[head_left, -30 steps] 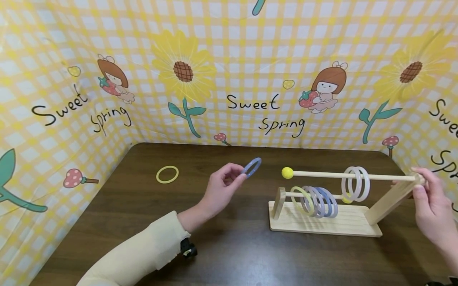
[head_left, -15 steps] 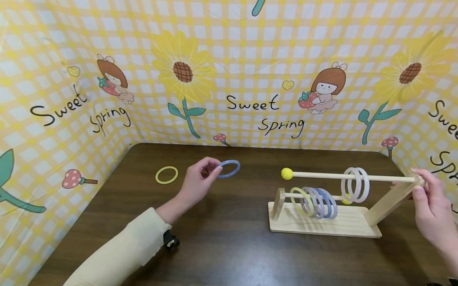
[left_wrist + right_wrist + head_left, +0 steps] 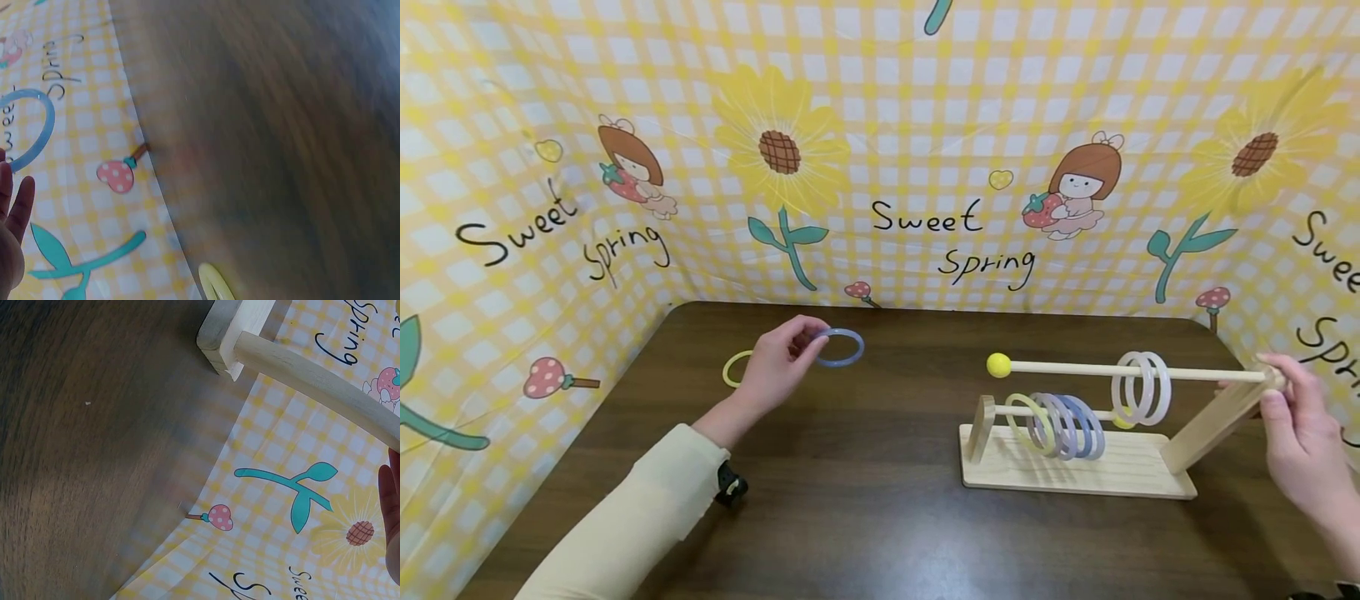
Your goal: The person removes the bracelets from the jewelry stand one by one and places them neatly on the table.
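My left hand [image 3: 777, 364] pinches a translucent blue ring [image 3: 861, 347] by its near edge, above the table's left half. The same blue ring [image 3: 49, 122] shows at the left wrist view's edge. Partly behind that hand, a yellow ring [image 3: 727, 369] lies on the table. To the right stands a wooden rack [image 3: 1075, 477] with two rods. On its upper rod [image 3: 1060, 367] hang white rings [image 3: 1161, 390]; the lower one carries a yellow ring [image 3: 1017, 427] and several purple and blue rings. My right hand [image 3: 1303, 442] grips the top of the rack's slanted post [image 3: 1217, 425].
A dark wooden table [image 3: 880, 517] carries everything. Yellow checked cloth [image 3: 917, 150] with printed flowers and lettering walls its back and sides. Each rack rod ends in a yellow ball [image 3: 998, 365], the upper one pointing left over the base.
My left hand has moved left with the blue ring, away from the rack, and now partly covers the yellow ring on the table. The right hand keeps its grip on the post.
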### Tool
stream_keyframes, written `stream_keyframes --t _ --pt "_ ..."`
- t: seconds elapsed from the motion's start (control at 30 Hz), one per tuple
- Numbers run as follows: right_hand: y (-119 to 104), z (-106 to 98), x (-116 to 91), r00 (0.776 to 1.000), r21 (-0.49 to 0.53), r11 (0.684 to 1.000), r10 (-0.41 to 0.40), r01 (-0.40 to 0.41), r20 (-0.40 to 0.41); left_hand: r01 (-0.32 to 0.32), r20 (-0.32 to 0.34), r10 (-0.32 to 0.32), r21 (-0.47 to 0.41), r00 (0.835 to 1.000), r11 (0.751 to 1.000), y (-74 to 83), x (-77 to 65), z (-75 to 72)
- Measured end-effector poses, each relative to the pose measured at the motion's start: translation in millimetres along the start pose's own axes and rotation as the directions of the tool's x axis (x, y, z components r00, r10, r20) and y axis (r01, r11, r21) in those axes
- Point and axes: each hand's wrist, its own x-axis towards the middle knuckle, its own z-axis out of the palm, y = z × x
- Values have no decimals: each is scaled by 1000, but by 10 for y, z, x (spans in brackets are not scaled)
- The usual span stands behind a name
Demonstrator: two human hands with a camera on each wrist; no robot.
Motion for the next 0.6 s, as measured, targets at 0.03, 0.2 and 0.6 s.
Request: stream_keyframes --t 0.03,0.2,0.6 --pt "2 2 -1 1000 6 1000 -1 1 2 0 7 0 14 1000 1000 -16 1 -22" --pt "2 3 -7 1000 8 1000 4 -4 -4 24 59 -28 81 998 996 -115 2 -108" --pt "-75 -23 12 998 -55 996 64 -64 4 101 195 -133 170 972 980 -338 7 -245"
